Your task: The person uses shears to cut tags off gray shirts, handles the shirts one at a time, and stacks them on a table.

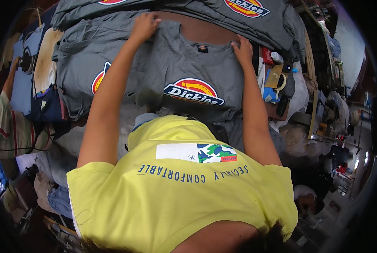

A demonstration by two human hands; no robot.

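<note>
A grey T-shirt (197,69) with an oval red, yellow and blue print lies spread in front of me, its collar away from me. At its left shoulder is my left hand (145,26), fingers bent onto the cloth. My right hand (243,49) pinches the other shoulder between thumb and fingers. The lower left part of this shirt is blurred. Left of it, partly behind my left forearm, lies another grey T-shirt (81,63) with a similar print.
More grey printed shirts (277,25) are heaped along the far side of the brown table (201,29). Right of my right hand are a tape roll (281,82), a white bottle (277,57) and a red box (267,55). At far left, another person's striped sleeve (11,126) shows.
</note>
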